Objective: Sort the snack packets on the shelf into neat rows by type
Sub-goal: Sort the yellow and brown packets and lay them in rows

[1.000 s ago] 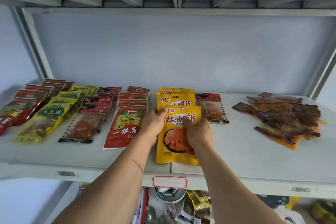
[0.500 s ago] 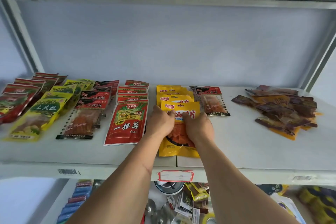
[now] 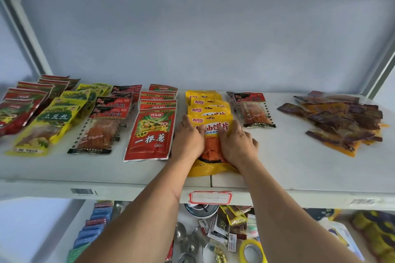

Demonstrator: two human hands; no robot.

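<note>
Yellow packet [image 3: 210,128] lies flat on the shelf [image 3: 288,168], directly under both hands, long axis running front to back, near end just short of the shelf's front lip. Left hand [image 3: 189,137] is pressed on its left edge, right hand [image 3: 236,142] on its right half; fingers look laid flat on it, not wrapped round, so it is pinned, not lifted. Both hands equally near. Beyond the fingertips, more yellow packets [image 3: 205,101] are shingled toward the back wall in the same line. Judged next: a short push straight away from the hands. Unsorted brown pile [image 3: 339,117] sits well to the right of the right hand; red packets [image 3: 149,134] just left of the left hand.
</note>
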